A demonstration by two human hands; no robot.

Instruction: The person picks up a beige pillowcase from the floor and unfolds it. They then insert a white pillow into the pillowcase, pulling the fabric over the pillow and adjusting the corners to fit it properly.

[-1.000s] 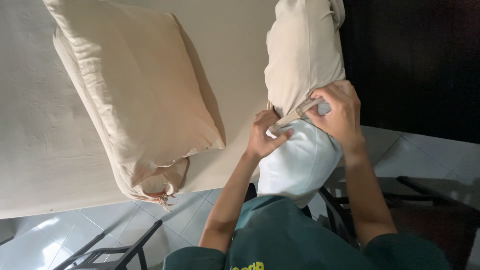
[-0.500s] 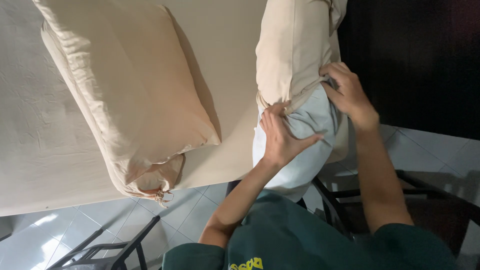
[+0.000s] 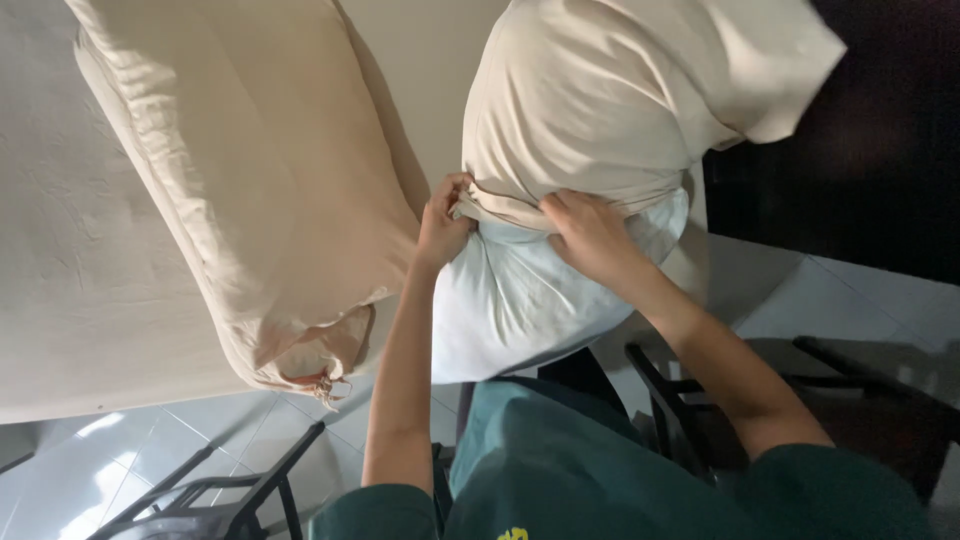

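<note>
A pillow (image 3: pixel 530 300) sits at the frame's centre, its upper part inside a cover (image 3: pixel 620 100) filling the upper right. The left hand (image 3: pixel 443 225) and right hand (image 3: pixel 590 235) sit side by side on the cover's lower edge. A second pillow (image 3: pixel 250 170) lies at upper left on the bed (image 3: pixel 60 300). A chair (image 3: pixel 210 490) stands at lower left.

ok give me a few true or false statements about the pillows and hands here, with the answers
1. Both hands grip the open edge of the cream pillowcase. True: left hand and right hand pinch it.
2. The white pillow is fully inside the case. False: its lower part sticks out.
3. A second cream pillow lies on the bed. True.
4. The second pillow is bare white. False: it is covered in cream fabric.
5. The floor is carpeted. False: pale glossy tiles show.
</note>
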